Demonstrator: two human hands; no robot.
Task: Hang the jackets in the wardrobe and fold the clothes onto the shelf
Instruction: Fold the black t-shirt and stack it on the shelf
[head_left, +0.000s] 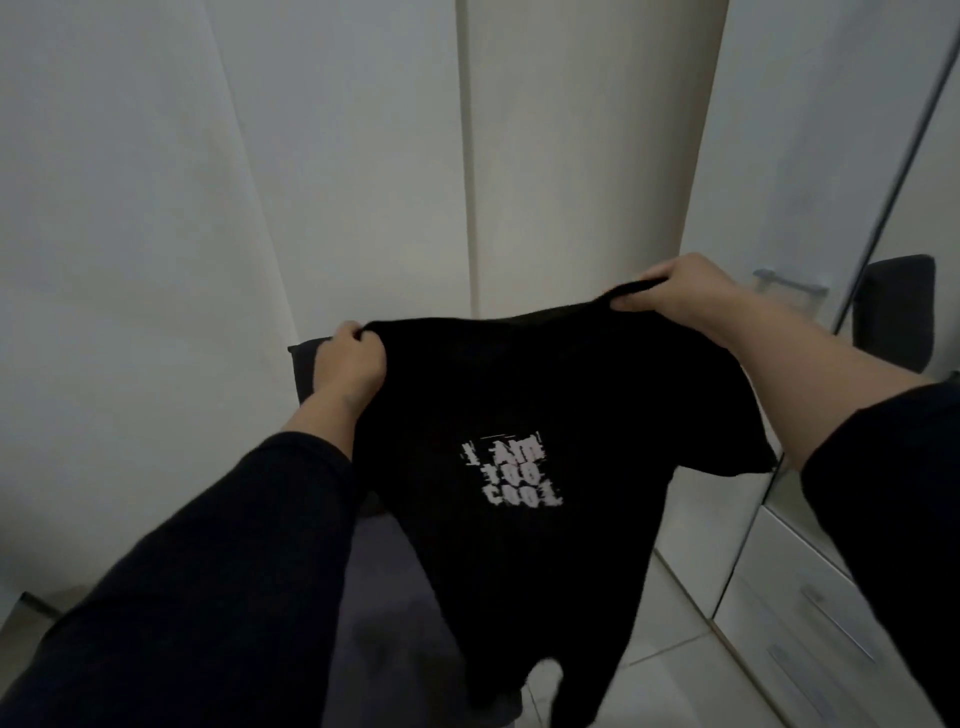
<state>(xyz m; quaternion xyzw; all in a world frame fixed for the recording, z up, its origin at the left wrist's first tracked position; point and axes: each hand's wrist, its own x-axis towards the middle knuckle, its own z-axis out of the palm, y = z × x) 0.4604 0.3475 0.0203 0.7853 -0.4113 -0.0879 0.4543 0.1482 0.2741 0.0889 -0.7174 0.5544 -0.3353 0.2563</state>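
**Two hands stretch a black T-shirt before the wardrobe**

Two tall white wardrobe doors (332, 156) fill the background, meeting at a vertical seam near the middle of the view. To the right stands a mirrored wardrobe door (914, 218) with a slim metal edge, and below it white drawers (810, 613) with long bar handles. Pale floor tiles (670, 639) show at the lower right.

Next in size is the black short-sleeved cotton T-shirt (519, 395), held up in the air in front of the doors, spread between both hands and hanging down toward the floor. White blurred lettering on its chest reads "I AM TOO COOL". Its lower hem trails at the bottom of the view.

Behind and beneath the shirt sits a dark grey upholstered chair (384, 561), its backrest corner visible just beside the left hand.

Both forearms wear dark long sleeves (218, 561), pushed back from the wrists.

The left hand (349, 364) has its grip clenched on one shoulder of the T-shirt, fingers curled over the fabric. The right hand (680, 291) pinches the other shoulder edge, held slightly higher, so the shirt tilts.
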